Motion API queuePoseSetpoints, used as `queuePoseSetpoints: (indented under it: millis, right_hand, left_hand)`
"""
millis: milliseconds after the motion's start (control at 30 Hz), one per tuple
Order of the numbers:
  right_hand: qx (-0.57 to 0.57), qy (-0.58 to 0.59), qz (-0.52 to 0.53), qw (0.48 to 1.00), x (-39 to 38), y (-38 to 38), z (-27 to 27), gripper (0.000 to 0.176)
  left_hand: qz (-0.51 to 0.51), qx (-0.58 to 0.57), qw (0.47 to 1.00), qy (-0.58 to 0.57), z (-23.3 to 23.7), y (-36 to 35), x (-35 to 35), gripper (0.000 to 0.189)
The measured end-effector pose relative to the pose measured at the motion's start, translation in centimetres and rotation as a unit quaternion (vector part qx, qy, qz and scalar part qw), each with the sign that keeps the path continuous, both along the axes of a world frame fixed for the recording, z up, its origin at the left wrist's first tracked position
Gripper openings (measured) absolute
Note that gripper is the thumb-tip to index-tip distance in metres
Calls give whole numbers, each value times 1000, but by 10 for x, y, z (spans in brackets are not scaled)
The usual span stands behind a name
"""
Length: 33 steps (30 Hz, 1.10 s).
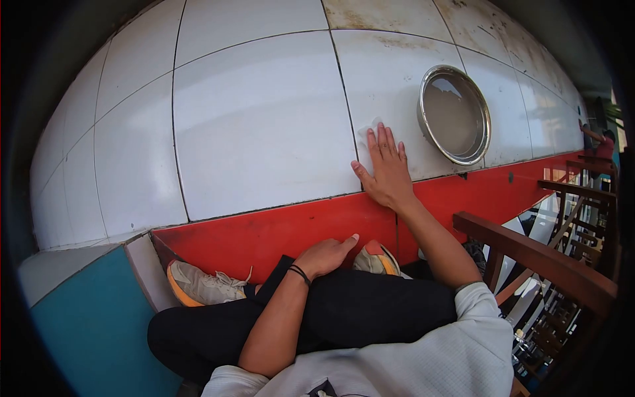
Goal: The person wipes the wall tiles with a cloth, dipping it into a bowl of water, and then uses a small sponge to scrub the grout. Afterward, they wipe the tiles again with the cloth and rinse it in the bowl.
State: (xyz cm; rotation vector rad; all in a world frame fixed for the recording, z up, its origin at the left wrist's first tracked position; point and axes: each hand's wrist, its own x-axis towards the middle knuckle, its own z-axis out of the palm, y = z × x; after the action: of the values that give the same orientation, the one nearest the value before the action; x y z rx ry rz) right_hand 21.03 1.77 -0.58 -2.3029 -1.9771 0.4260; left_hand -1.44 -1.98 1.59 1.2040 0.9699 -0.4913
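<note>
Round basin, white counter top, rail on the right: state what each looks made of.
Round basin: likely stainless steel; shiny rim with reflections, dull grey inside. White counter top: glazed ceramic tile, glossy, with dark grout lines and rust-like stains at the far edge. Rail: apparently wood, with a brown varnished sheen.

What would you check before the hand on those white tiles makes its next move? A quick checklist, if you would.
1. Right hand flat on the white tiles: ok.
2. Pale sheet under its fingertips: ok; what it is made of, cannot tell.
3. Metal bowl apart from that hand: ok.
4. Left hand resting on the black trouser leg, off the tiles: ok.
5. Tiles free of marks: not ok, brown stains at the far edge.
</note>
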Motion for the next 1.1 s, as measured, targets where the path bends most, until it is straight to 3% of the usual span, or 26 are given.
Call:
queuePoseSetpoints:
  millis: [167,267,333,400,500,567,700,833,967,1033,1100]
  right_hand:
    - [-15,4,146,989,-13,35,6,83]
    - [-1,-25,70,997,12,104,-2,88]
    - [-2,-37,-56,998,39,151,-7,94]
    - [-5,-24,-248,968,58,179,-8,103]
    - [1,3,-365,931,50,176,-14,109]
    - [-12,-4,-315,949,7,154,-6,110]
    - [-25,34,-95,995,-52,145,0,100]
    - [-24,40,-25,999,-8,215,-5,92]
    - [-7,-10,-236,972,74,238,-15,93]
    - [-14,-25,-280,959,78,215,-15,93]
    - [-3,-10,-255,967,55,181,-19,93]
  left_hand:
    - [-5,-13,1000,1,0,2,0,77]
    - [-9,-21,1000,7,4,4,1,78]
    - [-20,-30,999,16,1,5,1,79]
    - [-10,-18,1000,6,0,3,0,81]
    - [-22,-10,1000,9,5,5,1,85]
    - [-42,-13,999,8,10,8,3,87]
    - [-59,-20,998,-3,12,11,5,89]
    - [-53,-25,998,-2,9,8,3,88]
    - [-47,-21,999,-14,6,9,2,88]
    - [-57,2,998,-12,4,6,3,87]
    - [-64,-23,998,-17,7,9,5,87]
